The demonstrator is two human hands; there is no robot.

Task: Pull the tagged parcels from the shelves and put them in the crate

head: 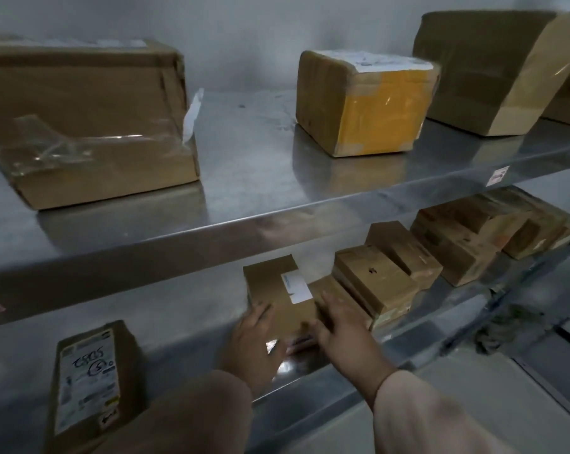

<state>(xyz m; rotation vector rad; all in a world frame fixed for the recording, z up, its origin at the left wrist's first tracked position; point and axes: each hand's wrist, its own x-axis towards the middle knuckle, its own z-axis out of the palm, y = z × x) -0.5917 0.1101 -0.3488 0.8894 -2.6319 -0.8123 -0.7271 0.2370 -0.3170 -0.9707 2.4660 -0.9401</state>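
Observation:
A small brown parcel point(277, 290) with a white label lies on the lower steel shelf point(185, 322). My left hand point(255, 345) grips its near left corner and my right hand point(340, 326) presses against its right side. Both hands are closed around the parcel. No crate is in view. Further left on the same shelf lies a parcel point(90, 378) with a large handwritten label.
A row of small brown parcels point(391, 273) runs rightwards along the lower shelf, touching my right hand. The upper shelf point(244, 165) carries a large taped carton point(90, 126), a yellow-taped box point(365, 103) and a tall box point(493, 73). Floor shows at lower right.

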